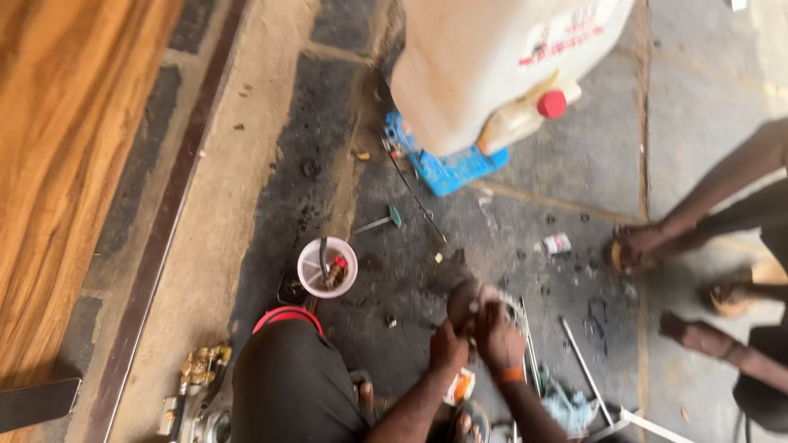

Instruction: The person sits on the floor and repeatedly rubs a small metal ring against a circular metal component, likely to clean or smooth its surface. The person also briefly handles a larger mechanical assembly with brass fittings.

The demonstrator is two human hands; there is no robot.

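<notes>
Head view shows the left hand [448, 344] and right hand [501, 338] pressed close together, both gripping a rounded brownish metal part [466, 302] low on the oil-stained concrete floor [271, 189]. At nine o'clock stands a small white plastic cup [327, 267] holding bits. At twelve o'clock, well apart, sits a large cream plastic jerrycan [484, 57] with a red cap [552, 103].

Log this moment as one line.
left hand and right hand: gripping round metal part | cup left | jug behind
</notes>
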